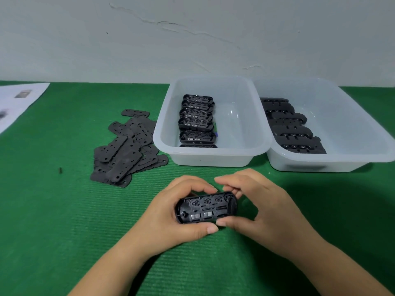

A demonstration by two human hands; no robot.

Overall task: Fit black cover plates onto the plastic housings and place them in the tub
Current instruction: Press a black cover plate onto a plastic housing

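A black plastic housing [206,208] with its open inside facing up sits between both hands, just above the green mat. My left hand [171,216] grips its left end, thumb along the near edge and fingers curled over the far edge. My right hand [263,208] pinches its right end between thumb and fingers. No cover plate lies on this housing. A loose pile of flat black cover plates [126,146] lies on the mat to the left. The left translucent tub [211,157] holds a row of several uncovered housings [196,121]. The right tub [320,165] holds several covered housings [292,129].
The green ribbed mat [64,221] covers the table. A printed paper sheet [19,101] lies at the far left. A small dark bit [60,170] lies on the mat left of the plates. A pale wall stands behind the tubs.
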